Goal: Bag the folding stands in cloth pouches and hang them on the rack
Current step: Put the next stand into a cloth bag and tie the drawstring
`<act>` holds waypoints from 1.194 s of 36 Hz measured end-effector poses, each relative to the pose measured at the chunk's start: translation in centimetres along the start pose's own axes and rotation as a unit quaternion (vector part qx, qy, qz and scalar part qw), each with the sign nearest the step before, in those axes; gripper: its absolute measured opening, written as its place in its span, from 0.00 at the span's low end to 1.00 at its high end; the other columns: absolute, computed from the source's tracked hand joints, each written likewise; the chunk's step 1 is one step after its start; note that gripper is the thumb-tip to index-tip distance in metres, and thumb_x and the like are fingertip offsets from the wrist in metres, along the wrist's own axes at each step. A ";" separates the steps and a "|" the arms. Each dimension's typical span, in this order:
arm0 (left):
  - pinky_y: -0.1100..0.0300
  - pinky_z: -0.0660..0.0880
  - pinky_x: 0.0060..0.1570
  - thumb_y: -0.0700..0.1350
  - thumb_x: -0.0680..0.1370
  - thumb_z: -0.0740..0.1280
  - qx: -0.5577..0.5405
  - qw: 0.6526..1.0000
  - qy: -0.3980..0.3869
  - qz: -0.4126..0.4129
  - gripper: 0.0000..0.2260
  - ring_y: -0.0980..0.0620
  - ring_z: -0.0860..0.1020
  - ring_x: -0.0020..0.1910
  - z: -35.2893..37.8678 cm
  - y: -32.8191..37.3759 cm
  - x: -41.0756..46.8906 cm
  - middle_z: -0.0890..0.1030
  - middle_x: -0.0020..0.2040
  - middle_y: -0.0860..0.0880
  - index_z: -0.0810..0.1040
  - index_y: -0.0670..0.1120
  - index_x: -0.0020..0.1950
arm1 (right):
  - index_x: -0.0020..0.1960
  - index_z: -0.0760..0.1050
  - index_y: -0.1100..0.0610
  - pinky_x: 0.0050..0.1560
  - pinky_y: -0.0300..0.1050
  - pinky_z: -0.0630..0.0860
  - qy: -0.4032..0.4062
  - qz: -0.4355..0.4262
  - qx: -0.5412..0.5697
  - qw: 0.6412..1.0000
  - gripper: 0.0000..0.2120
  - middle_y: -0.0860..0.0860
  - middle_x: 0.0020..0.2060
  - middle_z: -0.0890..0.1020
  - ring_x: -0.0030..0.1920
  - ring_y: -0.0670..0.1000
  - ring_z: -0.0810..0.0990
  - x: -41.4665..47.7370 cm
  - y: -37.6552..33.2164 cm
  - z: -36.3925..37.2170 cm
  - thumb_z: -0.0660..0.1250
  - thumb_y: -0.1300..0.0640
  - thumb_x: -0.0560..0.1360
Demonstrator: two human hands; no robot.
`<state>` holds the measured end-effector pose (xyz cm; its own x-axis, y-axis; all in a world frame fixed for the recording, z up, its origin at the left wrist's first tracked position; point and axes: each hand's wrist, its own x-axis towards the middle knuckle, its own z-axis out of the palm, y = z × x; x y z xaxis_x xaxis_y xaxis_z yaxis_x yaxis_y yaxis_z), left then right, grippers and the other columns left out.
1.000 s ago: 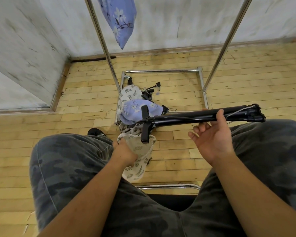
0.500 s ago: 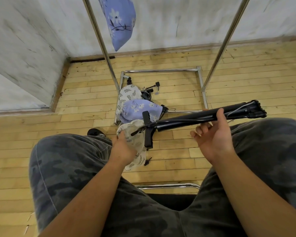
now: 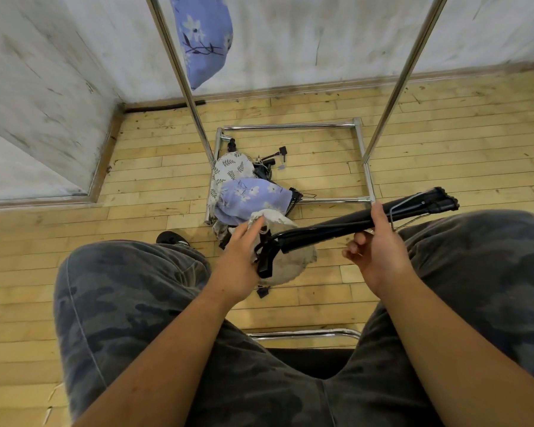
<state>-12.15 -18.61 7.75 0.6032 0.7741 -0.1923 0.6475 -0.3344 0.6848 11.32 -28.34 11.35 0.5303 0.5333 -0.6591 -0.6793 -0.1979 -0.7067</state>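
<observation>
My right hand (image 3: 379,241) grips a folded black stand (image 3: 352,223) near its middle; the stand runs from lower left to upper right over my knees, its feet end at the right. My left hand (image 3: 239,260) holds the mouth of a white leaf-print pouch (image 3: 290,266) by the stand's lower end, where a black bracket hangs inside or against the cloth. A blue floral pouch (image 3: 202,35) hangs from the chrome rack (image 3: 179,72) at the top. On the floor by the rack's base lie a blue floral pouch (image 3: 250,198), a white leaf-print pouch (image 3: 230,169) and more black stands (image 3: 264,169).
The rack's chrome base frame (image 3: 290,127) lies on the wooden floor ahead, with its right upright (image 3: 395,87) rising beside it. A grey wall corner is at left. My camouflage-trousered knees (image 3: 121,288) flank the work, and the chair's chrome edge (image 3: 302,334) shows between them.
The stand's left end has dropped and tilted toward the pouch. My left hand has lifted the pouch's mouth up around that end, its fingers now spread forward.
</observation>
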 end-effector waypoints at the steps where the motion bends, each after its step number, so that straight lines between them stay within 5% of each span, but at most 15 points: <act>1: 0.56 0.65 0.75 0.43 0.79 0.73 -0.009 1.000 -0.003 0.005 0.39 0.53 0.59 0.80 0.0 0.2 0.0 0.59 0.82 0.52 0.54 0.51 0.84 | 0.56 0.77 0.56 0.39 0.50 0.73 0.006 0.000 0.000 1.000 0.21 0.48 0.26 0.68 0.29 0.49 0.69 0.0 0.0 0.0 0.65 0.38 0.80; 8: 0.52 0.66 0.75 0.32 0.78 0.70 -0.023 0.999 -0.032 0.010 0.40 0.52 0.57 0.81 0.0 0.9 -0.2 0.57 0.82 0.54 0.55 0.52 0.84 | 0.56 0.76 0.56 0.40 0.48 0.75 0.047 0.000 -0.009 0.999 0.20 0.48 0.26 0.70 0.29 0.49 0.70 -0.2 -0.1 -0.1 0.65 0.39 0.81; 14: 0.66 0.62 0.71 0.34 0.78 0.71 -0.040 0.998 -0.041 0.006 0.40 0.57 0.57 0.81 -0.1 1.1 -0.4 0.57 0.80 0.60 0.55 0.54 0.84 | 0.54 0.76 0.56 0.44 0.49 0.78 0.075 -0.012 -0.037 0.996 0.20 0.48 0.27 0.71 0.29 0.48 0.72 -0.2 -0.1 -0.2 0.64 0.38 0.80; 22: 0.66 0.60 0.71 0.41 0.80 0.72 -0.063 0.997 -0.042 -0.006 0.38 0.57 0.56 0.81 -0.2 1.4 -0.5 0.57 0.82 0.57 0.56 0.53 0.84 | 0.52 0.76 0.56 0.45 0.49 0.78 0.091 -0.026 -0.055 0.994 0.22 0.49 0.27 0.72 0.29 0.49 0.73 -0.1 -0.1 -0.2 0.63 0.36 0.80; 32: 0.52 0.65 0.77 0.34 0.78 0.66 -0.084 0.995 -0.039 -0.023 0.38 0.57 0.54 0.82 -0.3 1.4 -0.5 0.55 0.83 0.57 0.57 0.57 0.83 | 0.49 0.77 0.57 0.49 0.53 0.82 0.096 -0.047 -0.110 0.988 0.27 0.52 0.28 0.79 0.32 0.51 0.79 0.1 0.3 -0.4 0.63 0.31 0.77; 39: 0.60 0.63 0.76 0.33 0.78 0.66 -0.113 0.992 -0.049 -0.015 0.39 0.62 0.56 0.80 -0.3 2.0 -0.8 0.58 0.81 0.61 0.57 0.59 0.83 | 0.51 0.79 0.59 0.50 0.55 0.84 0.084 -0.035 -0.173 0.981 0.36 0.54 0.29 0.81 0.32 0.52 0.80 -0.1 0.7 -0.3 0.63 0.25 0.72; 43: 0.70 0.62 0.70 0.34 0.78 0.66 -0.130 0.990 -0.051 -0.010 0.39 0.68 0.58 0.76 -0.5 2.4 -1.0 0.61 0.77 0.63 0.58 0.62 0.82 | 0.49 0.80 0.59 0.49 0.55 0.84 0.056 -0.046 -0.176 0.982 0.32 0.53 0.28 0.80 0.31 0.51 0.79 -0.4 1.1 0.0 0.67 0.28 0.72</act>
<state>-11.43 -19.92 9.88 0.6436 0.7164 -0.2694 0.5269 -0.1594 0.8348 10.35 -28.74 10.84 0.6471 0.4715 -0.5991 -0.4198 -0.4357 -0.7962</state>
